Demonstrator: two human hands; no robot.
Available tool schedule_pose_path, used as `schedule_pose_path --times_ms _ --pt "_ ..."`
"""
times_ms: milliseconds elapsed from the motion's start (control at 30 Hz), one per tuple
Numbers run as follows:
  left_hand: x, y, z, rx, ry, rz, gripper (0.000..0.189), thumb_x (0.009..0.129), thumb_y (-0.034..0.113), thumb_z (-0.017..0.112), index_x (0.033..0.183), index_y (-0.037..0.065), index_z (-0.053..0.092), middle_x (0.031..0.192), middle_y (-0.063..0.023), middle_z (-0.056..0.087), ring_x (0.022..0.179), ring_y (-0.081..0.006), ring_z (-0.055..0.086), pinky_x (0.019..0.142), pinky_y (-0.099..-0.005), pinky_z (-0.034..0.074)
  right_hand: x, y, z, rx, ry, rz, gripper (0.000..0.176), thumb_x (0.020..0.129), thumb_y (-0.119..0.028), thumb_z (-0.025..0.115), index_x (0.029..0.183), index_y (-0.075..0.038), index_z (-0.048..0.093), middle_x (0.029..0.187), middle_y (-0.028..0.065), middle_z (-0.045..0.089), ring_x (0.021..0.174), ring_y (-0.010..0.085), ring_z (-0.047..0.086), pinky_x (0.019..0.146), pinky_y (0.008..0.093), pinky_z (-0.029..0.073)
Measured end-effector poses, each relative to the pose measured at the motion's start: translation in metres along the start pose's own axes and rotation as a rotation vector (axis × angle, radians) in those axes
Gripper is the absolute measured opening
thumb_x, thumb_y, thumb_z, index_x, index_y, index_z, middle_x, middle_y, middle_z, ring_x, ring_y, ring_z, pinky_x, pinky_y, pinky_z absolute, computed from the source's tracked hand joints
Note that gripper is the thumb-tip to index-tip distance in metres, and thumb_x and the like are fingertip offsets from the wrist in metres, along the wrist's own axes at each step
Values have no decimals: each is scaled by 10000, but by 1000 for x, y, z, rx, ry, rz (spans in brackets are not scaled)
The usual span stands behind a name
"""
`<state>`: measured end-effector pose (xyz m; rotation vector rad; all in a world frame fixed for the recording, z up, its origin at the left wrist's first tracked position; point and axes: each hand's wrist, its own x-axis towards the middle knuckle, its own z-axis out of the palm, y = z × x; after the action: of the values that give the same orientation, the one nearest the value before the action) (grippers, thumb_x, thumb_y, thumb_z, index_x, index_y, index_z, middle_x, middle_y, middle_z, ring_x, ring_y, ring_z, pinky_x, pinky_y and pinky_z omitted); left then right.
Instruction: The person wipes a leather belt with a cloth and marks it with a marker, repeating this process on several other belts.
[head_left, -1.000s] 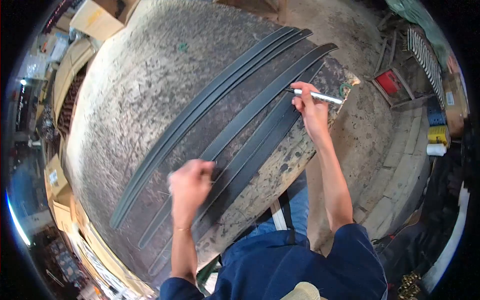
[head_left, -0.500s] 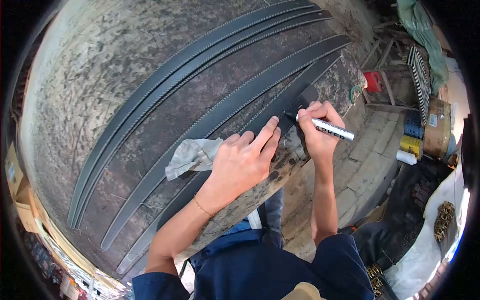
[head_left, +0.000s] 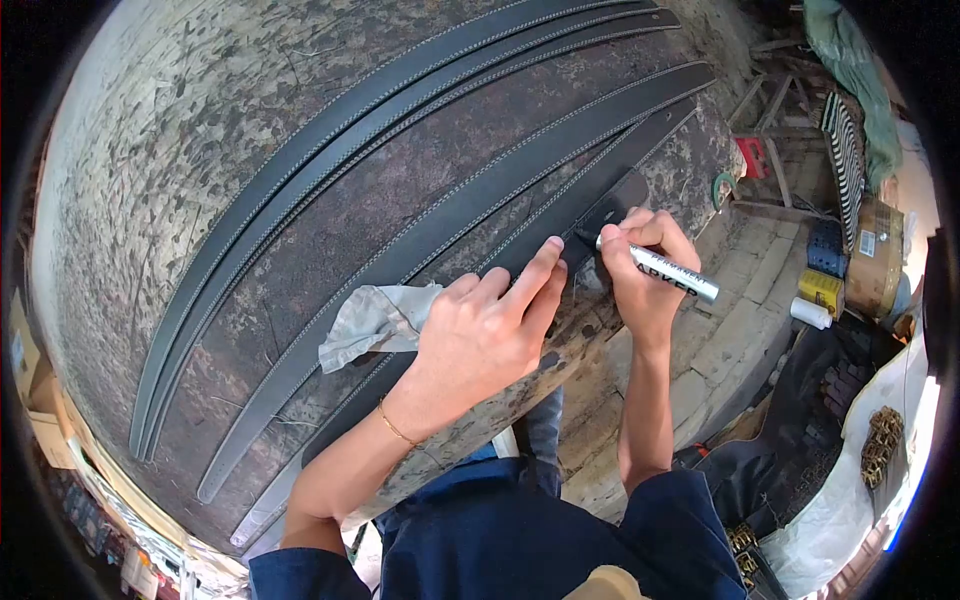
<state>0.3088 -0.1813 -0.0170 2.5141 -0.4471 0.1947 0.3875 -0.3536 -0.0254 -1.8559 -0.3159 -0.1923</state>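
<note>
My right hand (head_left: pixel 648 275) grips a silver permanent marker (head_left: pixel 672 275), its dark tip at the end of a dark leather strap with pale edge stitching (head_left: pixel 615 205). Beside it, my left hand (head_left: pixel 485 325) presses on the same strap, the forefinger stretched toward the marker tip and the other fingers curled. A crumpled pale grey rag (head_left: pixel 372 322) sticks out from under the curled fingers on the little-finger side. My left palm and part of the strap are hidden.
Several more stitched straps (head_left: pixel 440 235) lie lengthwise on the blotchy worn work surface (head_left: pixel 250 130). At the right stand a cardboard box (head_left: pixel 873 255), a yellow package (head_left: pixel 822 292) and a white roll (head_left: pixel 811 313). Brass-coloured buckles (head_left: pixel 881 447) sit on white sheeting lower right.
The view has shifted slightly. Both hands stay at the same strap end, the marker tip still at the strap. The rag has shifted a little with my left hand.
</note>
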Motion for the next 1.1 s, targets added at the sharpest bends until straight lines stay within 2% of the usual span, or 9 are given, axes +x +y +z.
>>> schedule_pose_path --times_ms 233,300,333,400,600,733,900,967,1100 --pt "0 2 -1 12 -7 -1 491 609 54 648 1098 48 683 1226 -61 611 603 -152 566 554 -307 498 0 -2 0 -36 -23 -10 260 769 92 688 672 -4 466 598 46 547 537 63 464 498 227 372" --pt "0 2 -1 -39 44 -32 527 599 57 653 1126 50 670 1052 -63 604 636 -170 577 564 -320 498 0 0 1 -17 3 3 262 769 89 690 671 -3 465 599 46 546 534 64 461 496 230 371" --pt "0 3 -1 -39 44 -30 527 599 57 653 1126 50 670 1052 -63 604 636 -170 577 564 -320 498 0 0 1 4 28 16 263 768 86 692 670 -3 465 600 46 545 532 65 459 495 233 369" --pt "-1 3 -1 -25 6 -30 552 595 72 660 1147 56 662 885 -53 526 651 -179 570 562 -329 489 0 -1 0 -9 10 12 267 767 83 694 666 -1 462 602 46 546 532 66 458 496 234 369" --pt "-2 2 2 10 29 9 573 585 90 666 1157 64 666 732 -20 464 612 -172 524 526 -324 450 0 -2 0 29 6 53 263 756 70 709 657 3 475 610 51 561 530 76 478 501 232 377" --pt "-1 2 0 11 31 10 582 579 89 663 1160 62 667 690 -12 454 606 -168 519 517 -319 440 -1 -7 -2 -12 -101 24 263 738 70 714 643 3 479 599 62 567 522 87 504 501 234 392" --pt "0 2 -4 46 -26 33 494 653 129 662 1132 14 675 723 -8 481 644 -142 534 535 -286 444 0 -8 0 -63 -122 18 270 735 63 717 633 -5 476 577 57 560 506 89 511 487 248 398" --pt "0 2 0 22 0 22 533 617 111 663 1144 37 673 707 -11 467 623 -155 526 525 -303 441 -1 -3 0 -96 -157 -133 264 751 90 683 658 -10 457 596 61 559 525 67 469 462 235 344" --pt "-1 2 1 20 26 16 583 573 92 667 1155 60 672 700 -16 459 609 -169 524 518 -321 440 0 -4 0 26 -82 3 264 761 76 694 643 -17 477 607 42 559 536 75 491 498 243 383"
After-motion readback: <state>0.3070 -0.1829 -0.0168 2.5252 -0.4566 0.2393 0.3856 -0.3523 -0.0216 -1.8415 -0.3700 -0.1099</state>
